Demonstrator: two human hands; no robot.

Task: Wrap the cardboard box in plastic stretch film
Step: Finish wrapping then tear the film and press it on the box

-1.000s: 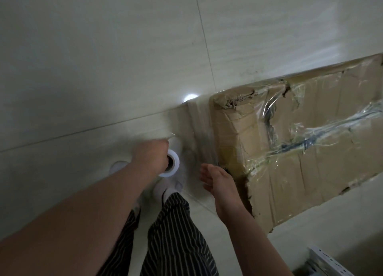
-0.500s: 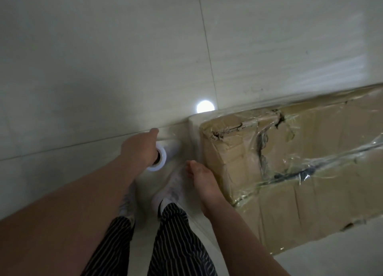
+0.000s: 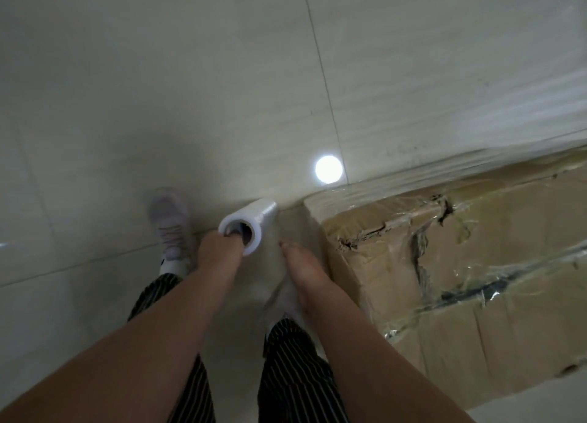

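A large torn cardboard box (image 3: 476,295) fills the right side, partly covered in clear film. My left hand (image 3: 219,251) holds the white roll of stretch film (image 3: 251,224) by its near end, fingers curled into the core, just left of the box's corner. A sheet of film (image 3: 286,232) runs from the roll to that corner. My right hand (image 3: 305,270) lies flat with straight fingers against the film beside the box's near-left edge.
The box stands on a pale tiled floor (image 3: 158,89) with a bright light reflection (image 3: 328,169) near its corner. My striped trouser legs (image 3: 292,368) and a light sneaker (image 3: 173,229) are below the hands.
The view has swung left and down along the box. My left hand has turned the roll so its hollow end faces me. My right hand has stayed flat on the film by the corner.
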